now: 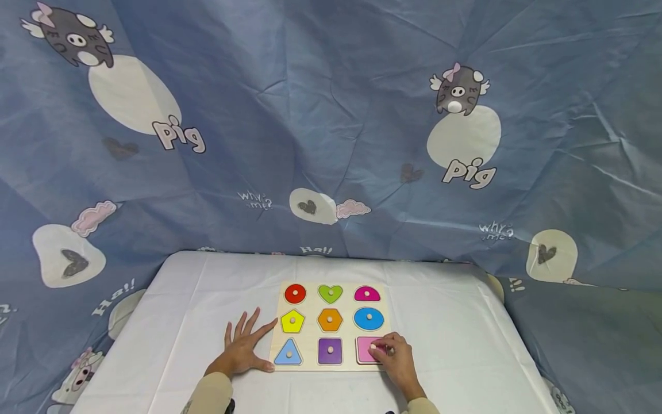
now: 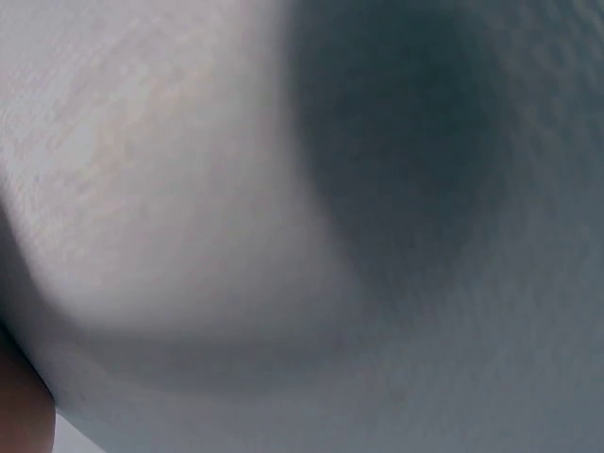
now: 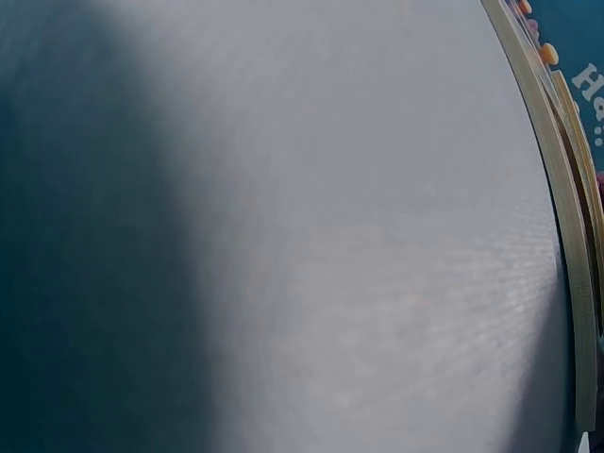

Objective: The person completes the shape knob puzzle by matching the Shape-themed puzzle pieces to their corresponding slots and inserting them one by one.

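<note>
A wooden knob puzzle board [image 1: 309,339] lies flat on the white cloth. At its front right corner, my right hand [image 1: 399,361] pinches the small knob of the pink rectangle piece [image 1: 364,352]. That piece seems slightly raised: in the right wrist view a thin wooden edge [image 3: 576,142] shows above the board's rim. My left hand [image 1: 240,349] rests on the cloth with fingers spread, its thumb and index fingertips at the board's left edge. Next to the pink piece sits a purple square [image 1: 324,355], and behind it a blue oval [image 1: 362,322].
Other knobbed pieces sit on the board: a light blue triangle [image 1: 288,347], yellow pentagon [image 1: 292,328], orange hexagon [image 1: 329,326], red circle [image 1: 295,299], green heart [image 1: 330,300] and magenta half circle [image 1: 366,298]. A blue patterned curtain [image 1: 331,144] hangs behind the table [image 1: 455,322].
</note>
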Motion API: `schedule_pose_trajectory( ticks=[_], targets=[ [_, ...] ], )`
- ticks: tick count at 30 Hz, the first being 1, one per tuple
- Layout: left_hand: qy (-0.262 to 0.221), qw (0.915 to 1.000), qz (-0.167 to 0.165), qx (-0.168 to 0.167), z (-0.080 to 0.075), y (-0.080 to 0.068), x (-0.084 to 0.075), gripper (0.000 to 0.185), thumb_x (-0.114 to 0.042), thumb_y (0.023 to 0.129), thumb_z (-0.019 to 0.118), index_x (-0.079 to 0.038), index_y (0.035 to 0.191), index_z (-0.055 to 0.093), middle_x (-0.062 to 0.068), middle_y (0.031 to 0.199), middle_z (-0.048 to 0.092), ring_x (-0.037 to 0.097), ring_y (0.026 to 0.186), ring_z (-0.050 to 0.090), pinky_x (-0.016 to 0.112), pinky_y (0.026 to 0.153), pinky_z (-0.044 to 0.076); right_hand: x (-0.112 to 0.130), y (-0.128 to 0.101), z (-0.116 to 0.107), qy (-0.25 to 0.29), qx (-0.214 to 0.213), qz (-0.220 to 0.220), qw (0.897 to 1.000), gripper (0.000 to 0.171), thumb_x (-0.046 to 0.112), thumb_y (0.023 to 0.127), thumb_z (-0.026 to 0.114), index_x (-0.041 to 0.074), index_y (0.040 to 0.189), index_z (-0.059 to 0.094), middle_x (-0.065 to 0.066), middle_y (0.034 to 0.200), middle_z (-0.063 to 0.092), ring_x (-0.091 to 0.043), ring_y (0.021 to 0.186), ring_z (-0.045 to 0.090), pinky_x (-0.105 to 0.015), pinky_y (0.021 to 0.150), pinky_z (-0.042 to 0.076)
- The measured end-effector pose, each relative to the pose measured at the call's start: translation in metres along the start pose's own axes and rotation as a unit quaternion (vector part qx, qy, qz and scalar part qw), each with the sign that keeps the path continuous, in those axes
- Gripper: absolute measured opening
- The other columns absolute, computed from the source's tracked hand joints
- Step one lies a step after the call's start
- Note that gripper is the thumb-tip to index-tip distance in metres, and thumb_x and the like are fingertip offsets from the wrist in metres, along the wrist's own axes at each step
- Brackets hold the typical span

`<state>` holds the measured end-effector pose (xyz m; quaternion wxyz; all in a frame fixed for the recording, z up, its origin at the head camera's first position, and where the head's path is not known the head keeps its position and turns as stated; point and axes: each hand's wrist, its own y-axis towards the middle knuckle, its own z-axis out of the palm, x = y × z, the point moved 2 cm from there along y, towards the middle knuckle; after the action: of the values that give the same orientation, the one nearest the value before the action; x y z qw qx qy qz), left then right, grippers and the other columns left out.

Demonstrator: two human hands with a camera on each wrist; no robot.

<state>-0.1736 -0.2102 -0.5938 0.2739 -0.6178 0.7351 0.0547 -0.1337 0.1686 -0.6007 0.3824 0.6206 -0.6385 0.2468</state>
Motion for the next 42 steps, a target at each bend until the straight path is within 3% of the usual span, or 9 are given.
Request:
schedule_pose_trajectory(
  ticks=[13, 42],
  targets=[
    [0.000, 1.0000, -0.004, 0.000, -0.0004, 0.0000, -0.0017, 0.109, -0.055, 0.050, 0.087, -0.028, 0.145, 0.042, 0.017, 0.160, 0.007, 0.045, 0.144, -0.004, 0.065, 0.108, -0.015, -0.0015, -0.0004, 0.0025, -0.031, 0.011, 0.000, 0.999, 0.012, 0.014, 0.071, 0.084, 0.014, 0.080, 0.076, 0.009, 0.079, 0.057, -0.009, 0.079, 0.046, -0.038, 0.078, 0.033],
    [0.007, 0.9999, 0.000, -0.008, 0.0021, 0.0002, 0.0008, 0.108, -0.056, 0.050, 0.087, -0.030, 0.144, 0.042, 0.017, 0.160, 0.009, 0.044, 0.144, -0.003, 0.065, 0.109, -0.013, -0.0003, -0.0002, 0.0049, -0.056, 0.012, -0.001, 0.998, 0.014, 0.015, 0.070, 0.085, 0.015, 0.080, 0.075, 0.009, 0.079, 0.056, -0.010, 0.077, 0.045, -0.034, 0.073, 0.032]
  ],
)
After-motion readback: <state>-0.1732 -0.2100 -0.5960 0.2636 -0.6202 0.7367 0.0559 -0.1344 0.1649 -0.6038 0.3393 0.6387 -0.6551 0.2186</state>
